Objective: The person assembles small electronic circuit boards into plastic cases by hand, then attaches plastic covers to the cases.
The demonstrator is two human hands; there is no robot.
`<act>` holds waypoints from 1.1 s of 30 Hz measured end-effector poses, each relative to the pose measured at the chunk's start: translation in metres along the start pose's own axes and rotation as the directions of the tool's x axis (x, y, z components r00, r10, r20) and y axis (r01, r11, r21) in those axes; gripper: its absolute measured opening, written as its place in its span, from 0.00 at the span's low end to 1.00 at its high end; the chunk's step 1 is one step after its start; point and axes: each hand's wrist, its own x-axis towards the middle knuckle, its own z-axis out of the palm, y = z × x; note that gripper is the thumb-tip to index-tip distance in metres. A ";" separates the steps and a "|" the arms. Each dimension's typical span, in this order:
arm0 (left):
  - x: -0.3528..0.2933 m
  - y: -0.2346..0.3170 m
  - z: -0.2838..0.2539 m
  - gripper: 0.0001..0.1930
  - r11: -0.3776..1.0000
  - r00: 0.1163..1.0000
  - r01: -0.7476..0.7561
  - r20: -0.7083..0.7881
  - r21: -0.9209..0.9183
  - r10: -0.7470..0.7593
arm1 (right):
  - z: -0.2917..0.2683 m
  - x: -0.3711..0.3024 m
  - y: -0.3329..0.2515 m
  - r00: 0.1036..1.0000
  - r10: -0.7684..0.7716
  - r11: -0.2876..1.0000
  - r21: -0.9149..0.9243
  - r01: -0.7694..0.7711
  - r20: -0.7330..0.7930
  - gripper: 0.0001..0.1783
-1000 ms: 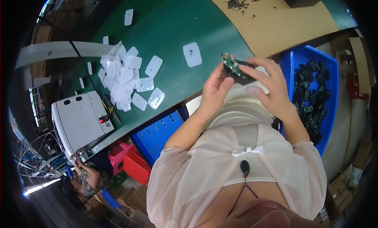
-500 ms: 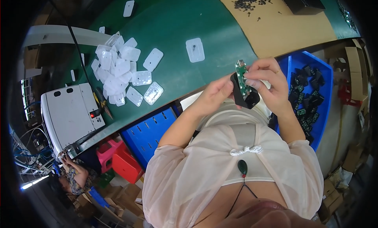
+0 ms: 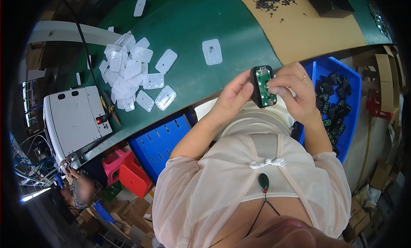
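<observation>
My left hand point(image 3: 233, 96) grips a small black plastic case point(image 3: 255, 90), its thumb along the near left side. Inside the case lies a green circuit board point(image 3: 264, 80) with a metal connector at its far end. My right hand point(image 3: 298, 89) has its fingers bunched, with thumb and fingertips on the board's right edge. A translucent white cover point(image 3: 206, 52) with a small dark part in it lies alone on the green table, beyond my hands. Farther left is a heap of similar white covers point(image 3: 130, 70).
A blue bin point(image 3: 353, 106) of black cases and green boards stands at my right. Small black parts point(image 3: 274, 0) are spread on brown cardboard point(image 3: 308, 34), beside a black box point(image 3: 332, 4). A white machine point(image 3: 75, 119) and pliers point(image 3: 112, 109) are at left; another person sits beyond.
The circuit board, which stuck out of the tilted case, now sits down inside it. My left hand has turned the case so its open face shows. My right fingers stay on the board.
</observation>
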 end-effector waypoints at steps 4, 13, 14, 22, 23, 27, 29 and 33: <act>0.000 0.001 0.006 0.24 0.998 0.999 -0.009 -0.033 0.069 0.011 | 0.002 -0.002 -0.003 0.998 -0.054 0.988 -0.143 0.051 -0.014 0.09; 0.000 0.004 0.012 0.23 0.991 0.998 -0.004 -0.068 0.132 0.013 | 0.009 -0.008 0.000 0.982 -0.189 0.927 -0.335 0.171 -0.020 0.11; -0.001 0.004 0.014 0.23 0.991 0.997 -0.003 -0.070 0.134 0.012 | 0.009 -0.008 0.000 0.982 -0.189 0.927 -0.333 0.171 -0.021 0.11; 0.006 0.008 0.024 0.13 0.990 0.958 -0.123 -0.253 0.064 0.136 | 0.023 -0.020 -0.001 0.966 0.248 0.965 0.112 -0.238 -0.079 0.20; 0.008 0.006 0.024 0.12 0.986 0.951 -0.147 -0.265 0.074 0.162 | 0.024 -0.020 -0.001 0.953 0.288 0.955 0.099 -0.279 -0.094 0.21; 0.011 0.001 0.027 0.11 0.966 0.928 -0.229 -0.271 0.123 0.255 | 0.027 -0.025 -0.001 0.938 0.347 0.936 0.057 -0.348 0.023 0.22; 0.012 0.002 0.029 0.11 0.958 0.928 -0.239 -0.252 0.161 0.274 | 0.032 -0.027 -0.005 0.832 0.520 0.683 0.491 -0.540 0.192 0.21; 0.013 0.008 0.029 0.11 0.935 0.945 -0.239 -0.159 0.263 0.286 | 0.035 -0.034 0.004 0.832 0.514 0.560 0.654 -0.509 0.208 0.19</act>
